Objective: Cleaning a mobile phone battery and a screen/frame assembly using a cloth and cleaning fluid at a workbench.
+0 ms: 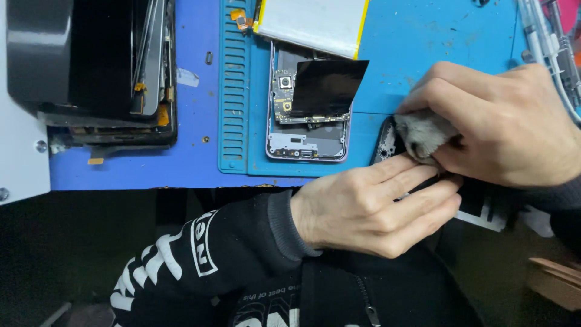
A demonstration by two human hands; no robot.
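Both hands are working at the mat's front edge, the right hand (496,124) pinching a grey cloth wad (426,132) onto a phone cover (386,142) that the left hand (378,209) is gripping, wiping seemingly underway, while the opened phone (308,130) is lying unassembled nearby.

Blue bench (193,157), teal mat (423,36)

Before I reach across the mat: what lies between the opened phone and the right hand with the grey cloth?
Only bare blue mat lies between the opened phone and the right hand pressing the grey cloth; the head view shows it.
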